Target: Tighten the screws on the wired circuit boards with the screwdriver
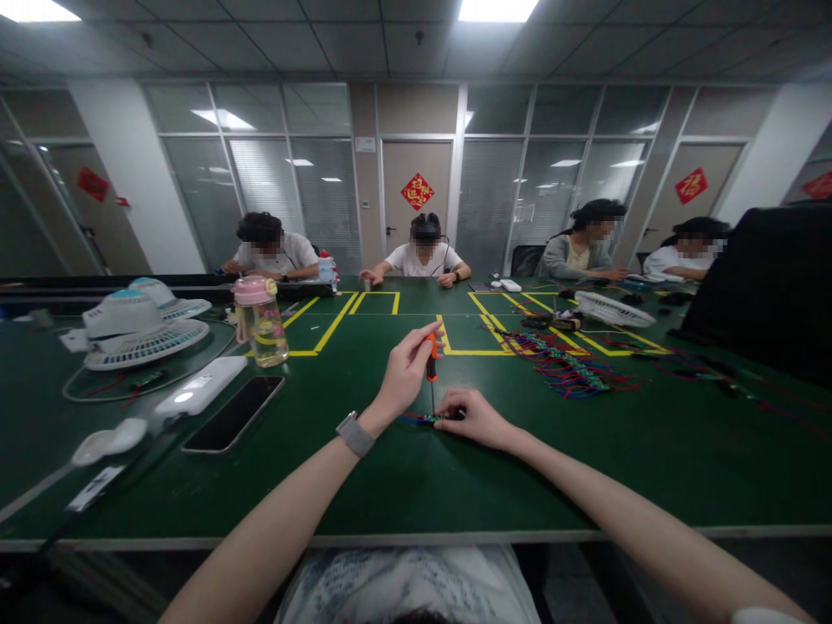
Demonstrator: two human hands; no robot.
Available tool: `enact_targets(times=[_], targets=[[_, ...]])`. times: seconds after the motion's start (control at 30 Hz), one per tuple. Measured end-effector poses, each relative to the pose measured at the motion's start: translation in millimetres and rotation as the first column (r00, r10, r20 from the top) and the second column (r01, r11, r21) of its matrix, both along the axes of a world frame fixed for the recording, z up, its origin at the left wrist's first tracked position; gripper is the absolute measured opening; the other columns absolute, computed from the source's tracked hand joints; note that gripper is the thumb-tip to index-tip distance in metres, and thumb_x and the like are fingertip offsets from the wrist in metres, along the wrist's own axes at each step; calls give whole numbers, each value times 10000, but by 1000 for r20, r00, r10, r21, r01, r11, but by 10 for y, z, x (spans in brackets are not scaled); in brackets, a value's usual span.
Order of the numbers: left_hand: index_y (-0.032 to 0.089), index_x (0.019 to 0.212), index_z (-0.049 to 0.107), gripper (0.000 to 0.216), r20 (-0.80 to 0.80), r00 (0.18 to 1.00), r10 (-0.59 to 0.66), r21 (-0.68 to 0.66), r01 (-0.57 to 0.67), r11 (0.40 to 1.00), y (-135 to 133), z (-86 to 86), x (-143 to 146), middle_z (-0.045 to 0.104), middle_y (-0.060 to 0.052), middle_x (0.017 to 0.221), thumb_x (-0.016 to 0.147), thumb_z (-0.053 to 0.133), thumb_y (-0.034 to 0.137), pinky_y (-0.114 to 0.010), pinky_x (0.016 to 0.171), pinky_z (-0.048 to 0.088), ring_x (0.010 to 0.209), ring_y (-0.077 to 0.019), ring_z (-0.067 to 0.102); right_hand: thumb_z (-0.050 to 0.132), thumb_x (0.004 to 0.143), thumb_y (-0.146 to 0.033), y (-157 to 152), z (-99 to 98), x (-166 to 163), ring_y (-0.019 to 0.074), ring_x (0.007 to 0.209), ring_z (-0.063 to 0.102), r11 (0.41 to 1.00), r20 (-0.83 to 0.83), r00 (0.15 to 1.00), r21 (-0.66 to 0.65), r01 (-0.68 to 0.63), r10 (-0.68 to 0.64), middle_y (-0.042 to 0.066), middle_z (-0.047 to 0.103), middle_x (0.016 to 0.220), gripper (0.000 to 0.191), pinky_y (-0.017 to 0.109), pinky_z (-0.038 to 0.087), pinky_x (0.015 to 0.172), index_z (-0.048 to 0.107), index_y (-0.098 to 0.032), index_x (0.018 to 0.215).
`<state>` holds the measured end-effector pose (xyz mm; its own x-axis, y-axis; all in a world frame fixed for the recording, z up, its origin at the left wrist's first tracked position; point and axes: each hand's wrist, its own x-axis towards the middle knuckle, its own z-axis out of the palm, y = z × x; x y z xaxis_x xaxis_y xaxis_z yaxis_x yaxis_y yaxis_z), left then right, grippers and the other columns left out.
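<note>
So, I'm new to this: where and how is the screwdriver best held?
Probably by the thick handle, from the left or above: the screwdriver stands nearly upright, handle uppermost, while the right hand sits just right of the thin shaft, at the small circuit board.

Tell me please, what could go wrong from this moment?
The left hand holds the screwdriver with its tip close to the right hand, so a slip might poke a finger. Such a slip could also scratch the small board at the tip. Farther left, the bottle seems to hold liquid and stands near the phone; if knocked over, it might wet it.
</note>
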<state>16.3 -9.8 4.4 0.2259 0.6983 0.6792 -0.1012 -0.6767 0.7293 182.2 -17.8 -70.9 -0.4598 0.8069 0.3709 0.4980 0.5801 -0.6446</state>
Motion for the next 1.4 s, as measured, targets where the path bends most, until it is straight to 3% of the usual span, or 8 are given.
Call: enact_targets(times=[0.17,0.37,0.6,0.77,0.87,1.03,1.27,1.4], targets=[[162,1167,602,340,61,998,4,-85,2,996,32,-7,19,651,-90,1068,844,582,263,-287,720,574,808,-144,652,714,732,-237,37,-6,-4,123,643,550,1000,6,1000,19,16,-16,27,608,740,126,244,437,607,741,-152,820],[181,1007,677,227,27,986,167,39,-168,985,64,-38,0,610,-44,936,811,630,287,-231,696,537,789,-128,608,708,744,-260,68,-14,-5,122,655,548,999,16,999,33,28,-29,29,608,754,135,241,432,608,747,-160,826],[181,1234,573,356,29,999,31,-70,-29,997,96,-46,-3,646,-81,1078,900,482,260,-303,809,540,856,-142,648,713,732,-239,75,-30,-10,130,656,554,999,-1,999,25,41,-41,29,606,738,120,247,432,606,738,-150,808],[194,1079,666,291,11,979,205,42,-205,978,118,-59,-29,614,-48,953,805,642,287,-246,735,530,830,-139,612,714,734,-241,82,-24,-10,133,674,566,999,-5,999,17,45,-45,31,613,758,128,253,445,630,740,-153,823],[220,1077,677,254,-10,964,266,109,-263,959,128,-62,-46,585,-48,986,854,583,297,-245,790,510,900,-143,588,712,739,-253,89,-20,-9,134,671,565,999,-2,999,23,47,-47,27,605,746,129,254,444,626,741,-157,820],[204,1224,586,334,20,994,108,14,-108,994,140,-59,-35,617,-75,1109,920,466,271,-296,836,524,906,-146,632,705,749,-271,102,-21,-4,135,666,560,998,-4,999,32,45,-45,32,603,755,145,251,439,612,745,-158,829],[210,1029,689,226,12,966,259,89,-259,962,124,-40,-51,568,-46,977,834,611,294,-233,784,514,910,-141,596,701,754,-251,136,-33,-8,129,658,550,995,8,996,46,85,-86,25,591,756,139,249,434,620,747,-164,852],[206,1171,620,300,22,989,148,39,-149,988,133,-35,-47,596,-72,1099,909,480,246,-269,842,508,924,-135,612,692,765,-243,149,-35,-6,130,653,549,995,8,995,41,95,-96,29,590,765,143,254,436,621,744,-155,865]])
